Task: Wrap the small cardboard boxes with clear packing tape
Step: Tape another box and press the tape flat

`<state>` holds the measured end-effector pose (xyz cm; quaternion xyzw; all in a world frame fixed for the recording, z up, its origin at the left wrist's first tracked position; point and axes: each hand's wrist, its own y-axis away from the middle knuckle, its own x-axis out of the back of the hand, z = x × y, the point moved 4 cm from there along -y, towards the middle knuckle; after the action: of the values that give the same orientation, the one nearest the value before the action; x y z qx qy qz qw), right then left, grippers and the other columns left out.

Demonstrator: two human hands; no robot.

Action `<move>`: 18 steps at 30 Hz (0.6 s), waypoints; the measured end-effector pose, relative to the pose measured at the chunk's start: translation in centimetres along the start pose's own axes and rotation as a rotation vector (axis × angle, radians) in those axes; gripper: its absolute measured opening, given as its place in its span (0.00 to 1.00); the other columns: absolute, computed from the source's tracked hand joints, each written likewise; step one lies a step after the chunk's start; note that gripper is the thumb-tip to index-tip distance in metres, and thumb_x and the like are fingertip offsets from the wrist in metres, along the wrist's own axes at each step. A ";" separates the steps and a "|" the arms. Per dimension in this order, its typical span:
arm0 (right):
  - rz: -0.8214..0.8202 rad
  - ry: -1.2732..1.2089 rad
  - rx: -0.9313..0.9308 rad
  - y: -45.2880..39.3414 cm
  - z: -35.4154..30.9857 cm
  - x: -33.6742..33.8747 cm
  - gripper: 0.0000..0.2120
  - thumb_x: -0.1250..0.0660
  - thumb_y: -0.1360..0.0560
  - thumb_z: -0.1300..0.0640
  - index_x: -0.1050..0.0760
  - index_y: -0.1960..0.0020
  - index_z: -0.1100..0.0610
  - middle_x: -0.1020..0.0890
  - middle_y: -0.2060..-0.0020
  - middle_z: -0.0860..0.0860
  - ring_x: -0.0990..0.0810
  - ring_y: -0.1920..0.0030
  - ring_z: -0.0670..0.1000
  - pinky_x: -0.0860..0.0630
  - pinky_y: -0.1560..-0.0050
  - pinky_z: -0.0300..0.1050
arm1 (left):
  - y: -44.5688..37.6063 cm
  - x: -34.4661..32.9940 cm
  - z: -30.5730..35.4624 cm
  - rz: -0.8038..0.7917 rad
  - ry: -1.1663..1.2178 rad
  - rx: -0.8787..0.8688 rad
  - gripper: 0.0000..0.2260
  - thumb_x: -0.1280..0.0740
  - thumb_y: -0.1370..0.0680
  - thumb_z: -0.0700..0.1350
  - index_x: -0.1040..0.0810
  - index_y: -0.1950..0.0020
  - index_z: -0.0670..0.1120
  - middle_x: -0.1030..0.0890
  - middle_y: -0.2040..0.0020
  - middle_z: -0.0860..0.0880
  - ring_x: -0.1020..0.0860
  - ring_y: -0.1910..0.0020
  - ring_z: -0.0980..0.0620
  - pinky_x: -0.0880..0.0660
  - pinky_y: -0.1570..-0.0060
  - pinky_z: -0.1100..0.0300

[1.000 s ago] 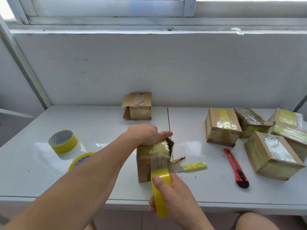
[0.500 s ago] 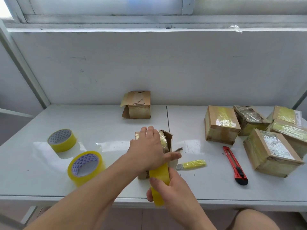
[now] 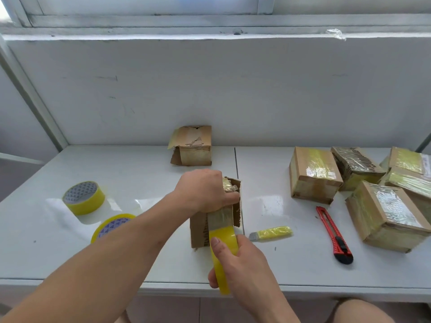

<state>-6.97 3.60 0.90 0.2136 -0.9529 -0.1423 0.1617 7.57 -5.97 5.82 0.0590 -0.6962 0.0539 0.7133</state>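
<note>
The box (image 3: 200, 229) stands upright near the front edge of the table (image 3: 140, 173). My left hand (image 3: 205, 191) clamps over its top, fingers curled down the far side. My right hand (image 3: 242, 264) grips the tape roll (image 3: 221, 257), thumb on its face, a strip (image 3: 220, 219) running up the box front, seemingly stuck there. A cutter (image 3: 334, 235) lies to the right.

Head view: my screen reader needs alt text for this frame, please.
A left hand grips a small cardboard box on a white table while the right hand pulls a yellow tape roll down its front. Taped boxes and a red cutter lie to the right.
</note>
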 end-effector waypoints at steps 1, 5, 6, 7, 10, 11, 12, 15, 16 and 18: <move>-0.003 0.002 -0.008 -0.1 0.0 0.0 0.14 0.41 0.19 0.38 0.29 0.47 0.48 0.13 0.62 0.51 0.19 0.70 0.39 0.30 0.73 0.28 | -0.5 0.1 -0.1 -0.019 0.000 0.002 0.24 0.39 0.26 0.70 0.27 0.51 0.50 0.22 0.51 0.49 0.25 0.54 0.47 0.30 0.58 0.55; -0.010 0.027 -0.012 -0.5 -0.3 0.3 0.14 0.42 0.19 0.37 0.30 0.47 0.46 0.13 0.64 0.49 0.18 0.68 0.40 0.29 0.70 0.31 | -2.3 0.3 -0.3 -0.103 0.011 0.004 0.26 0.39 0.27 0.71 0.24 0.51 0.48 0.24 0.56 0.50 0.23 0.56 0.47 0.29 0.62 0.56; -0.012 0.030 -0.018 -0.6 -0.3 0.4 0.14 0.42 0.19 0.37 0.30 0.48 0.47 0.13 0.64 0.50 0.17 0.68 0.41 0.28 0.69 0.32 | -2.8 0.2 -0.5 -0.132 0.030 0.013 0.27 0.38 0.27 0.72 0.23 0.53 0.47 0.24 0.58 0.50 0.23 0.57 0.47 0.29 0.62 0.57; -0.016 0.027 -0.031 -0.6 -0.2 0.4 0.14 0.42 0.19 0.38 0.30 0.48 0.48 0.13 0.63 0.51 0.18 0.69 0.43 0.26 0.69 0.34 | -3.4 0.0 -1.0 -0.170 0.063 0.027 0.28 0.38 0.27 0.72 0.22 0.54 0.47 0.23 0.58 0.49 0.22 0.58 0.48 0.28 0.62 0.57; -0.041 0.063 -0.087 -0.3 0.5 0.1 0.16 0.43 0.19 0.37 0.30 0.50 0.50 0.14 0.63 0.54 0.18 0.71 0.45 0.21 0.65 0.39 | -4.8 -1.1 -2.6 -0.316 0.215 0.083 0.30 0.37 0.30 0.73 0.20 0.58 0.45 0.19 0.60 0.47 0.19 0.59 0.46 0.22 0.61 0.55; -0.045 0.073 -0.101 -0.3 0.8 0.0 0.17 0.43 0.19 0.37 0.31 0.51 0.51 0.14 0.63 0.54 0.18 0.71 0.45 0.21 0.65 0.39 | -5.1 -1.4 -2.8 -0.357 0.245 0.091 0.31 0.37 0.31 0.74 0.19 0.59 0.45 0.18 0.59 0.46 0.17 0.59 0.45 0.20 0.59 0.53; -0.047 0.077 -0.112 -0.4 0.9 0.0 0.17 0.44 0.18 0.37 0.31 0.50 0.50 0.13 0.62 0.54 0.18 0.71 0.45 0.21 0.65 0.39 | -5.4 -1.5 -2.9 -0.385 0.260 0.091 0.31 0.37 0.31 0.74 0.18 0.58 0.44 0.17 0.59 0.46 0.17 0.58 0.44 0.18 0.57 0.50; -0.061 0.068 -0.122 -0.7 1.1 0.0 0.18 0.45 0.18 0.36 0.31 0.50 0.51 0.13 0.63 0.53 0.18 0.70 0.46 0.21 0.63 0.40 | -6.2 -1.7 -3.0 -0.452 0.288 0.092 0.31 0.35 0.31 0.73 0.16 0.56 0.45 0.15 0.57 0.45 0.15 0.58 0.44 0.17 0.54 0.46; -0.066 0.067 -0.119 -0.8 1.0 0.0 0.18 0.45 0.18 0.37 0.31 0.50 0.51 0.13 0.64 0.53 0.18 0.70 0.46 0.21 0.63 0.39 | -6.4 -2.0 -3.2 -0.487 0.322 0.108 0.31 0.34 0.32 0.74 0.15 0.55 0.45 0.15 0.56 0.45 0.15 0.58 0.44 0.16 0.53 0.45; -0.071 0.045 -0.127 -0.9 1.0 0.1 0.16 0.44 0.18 0.38 0.31 0.50 0.50 0.13 0.64 0.54 0.19 0.70 0.46 0.23 0.66 0.37 | -6.6 -2.7 -3.6 -0.575 0.394 0.140 0.32 0.32 0.34 0.74 0.15 0.52 0.45 0.13 0.55 0.45 0.14 0.58 0.44 0.17 0.51 0.43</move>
<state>-7.15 2.99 -0.29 0.2395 -0.9299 -0.2034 0.1914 12.08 -11.89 3.00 0.2900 -0.4949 -0.0912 0.8140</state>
